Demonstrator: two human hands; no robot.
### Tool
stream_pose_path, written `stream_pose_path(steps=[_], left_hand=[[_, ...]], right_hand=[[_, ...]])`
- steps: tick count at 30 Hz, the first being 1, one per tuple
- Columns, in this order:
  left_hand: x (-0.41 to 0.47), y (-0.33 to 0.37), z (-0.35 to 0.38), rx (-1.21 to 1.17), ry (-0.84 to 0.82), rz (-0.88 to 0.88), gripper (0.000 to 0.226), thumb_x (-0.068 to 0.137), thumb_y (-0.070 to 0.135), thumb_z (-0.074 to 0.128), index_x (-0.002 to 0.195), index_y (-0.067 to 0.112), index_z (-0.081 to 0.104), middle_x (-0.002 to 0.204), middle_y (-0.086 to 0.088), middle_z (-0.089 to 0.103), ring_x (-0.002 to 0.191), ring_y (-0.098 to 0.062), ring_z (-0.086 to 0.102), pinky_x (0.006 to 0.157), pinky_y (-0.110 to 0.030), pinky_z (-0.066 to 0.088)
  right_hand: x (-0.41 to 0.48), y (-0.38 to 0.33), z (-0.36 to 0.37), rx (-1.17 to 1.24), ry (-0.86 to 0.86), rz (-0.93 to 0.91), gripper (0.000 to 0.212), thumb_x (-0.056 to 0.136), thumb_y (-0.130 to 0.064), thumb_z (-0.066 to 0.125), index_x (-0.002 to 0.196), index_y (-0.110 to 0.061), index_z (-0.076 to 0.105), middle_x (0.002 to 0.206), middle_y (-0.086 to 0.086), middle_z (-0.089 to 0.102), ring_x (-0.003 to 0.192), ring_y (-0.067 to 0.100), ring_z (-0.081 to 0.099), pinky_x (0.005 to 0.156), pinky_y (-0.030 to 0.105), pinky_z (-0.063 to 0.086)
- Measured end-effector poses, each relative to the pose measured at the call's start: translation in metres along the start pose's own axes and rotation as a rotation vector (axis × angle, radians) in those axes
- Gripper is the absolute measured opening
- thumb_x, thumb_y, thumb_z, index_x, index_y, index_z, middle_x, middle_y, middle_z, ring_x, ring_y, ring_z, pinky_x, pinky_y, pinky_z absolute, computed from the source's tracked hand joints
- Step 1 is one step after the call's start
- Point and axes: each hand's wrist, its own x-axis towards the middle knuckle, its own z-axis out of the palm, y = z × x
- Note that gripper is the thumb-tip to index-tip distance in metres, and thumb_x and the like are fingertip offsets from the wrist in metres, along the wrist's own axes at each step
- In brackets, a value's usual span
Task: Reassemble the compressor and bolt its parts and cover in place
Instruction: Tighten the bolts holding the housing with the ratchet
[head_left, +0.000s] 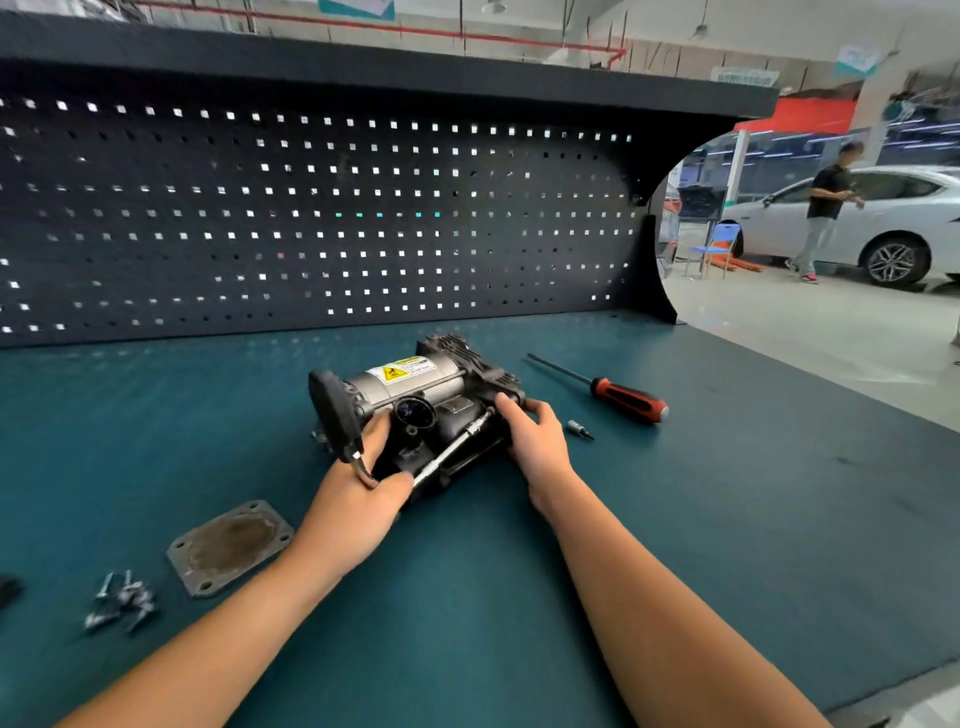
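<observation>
Steadying is judged to be the step in hand: the compressor (410, 387) is held on the blue-green bench top (727, 493) by both hands, at 12 o'clock from the wearer and just short of the pegboard (311, 218). The left hand (353, 504) is wrapped round the near end of the housing, with the fingers curled up its face and the thumb laid over the near end of a socket wrench (452, 447); whether the wrench itself is gripped cannot be told. The right hand (535, 441) is curled over the 3 o'clock end of the housing, its fingertips beside the wrench's far end. Long axis noted: the silver motor barrel runs from 8 o'clock to 2 o'clock, and the wrench is laid along the near flank on much the same line. The cover plate (231, 545) is not yet fitted. It is lying flat at 8 o'clock from the compressor, just beside the left forearm, with a loose heap of bolts (119, 600) further out on the same bearing. Both are nearer the left hand, so that hand is judged the likelier to be freed for the pick-up while the housing is kept by the right. A red-handled screwdriver (608, 389) and a small socket bit (579, 430) are lying at 3 o'clock, near the right hand.
</observation>
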Motion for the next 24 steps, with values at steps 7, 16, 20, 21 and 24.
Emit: stream_pose_path(steps=[7,16,20,21,24], left_hand=[[0.004,-0.002,-0.002,-0.003,-0.013,-0.022,0.069,0.089,0.002,0.052,0.148,0.027,0.027,0.149,0.012,0.036,0.075,-0.005,0.064,0.064,-0.015,0.043],[0.008,0.002,-0.003,0.075,-0.003,0.013,0.070,0.085,0.001,0.051,0.146,0.028,0.032,0.121,0.008,0.057,0.075,-0.005,0.062,0.070,-0.015,0.042],[0.009,0.004,-0.002,0.056,-0.015,-0.026,0.069,0.085,0.002,0.050,0.146,0.029,0.034,0.088,-0.013,0.069,0.056,-0.018,0.043,0.057,-0.025,0.036],[0.009,0.004,-0.002,0.057,-0.019,-0.026,0.068,0.085,0.002,0.050,0.145,0.028,0.034,0.086,-0.014,0.069,0.056,-0.018,0.042,0.057,-0.025,0.035],[0.009,0.005,-0.003,0.063,-0.022,-0.015,0.067,0.085,0.002,0.050,0.145,0.027,0.035,0.081,-0.004,0.068,0.057,-0.017,0.044,0.056,-0.024,0.035]], right_hand=[[-0.002,-0.001,-0.016,-0.089,-0.185,-0.071,0.048,0.082,-0.018,0.065,0.129,-0.019,0.053,0.120,0.009,0.064,0.106,0.018,0.060,0.103,0.040,0.044],[-0.008,-0.003,-0.024,-0.323,-0.147,-0.327,0.022,0.085,-0.019,0.067,0.107,-0.024,0.064,0.098,-0.009,0.067,0.093,0.007,0.061,0.078,0.014,0.041],[-0.010,-0.004,-0.021,-0.336,-0.118,-0.310,0.026,0.086,-0.019,0.065,0.113,-0.019,0.064,0.102,-0.004,0.066,0.101,0.014,0.061,0.085,0.021,0.042],[-0.010,-0.004,-0.021,-0.348,-0.113,-0.306,0.027,0.086,-0.021,0.065,0.113,-0.019,0.064,0.103,-0.004,0.066,0.103,0.015,0.061,0.086,0.022,0.042],[-0.008,-0.005,-0.022,-0.377,-0.097,-0.292,0.033,0.085,-0.029,0.066,0.117,-0.021,0.061,0.118,-0.001,0.057,0.108,0.009,0.053,0.088,0.020,0.037]])
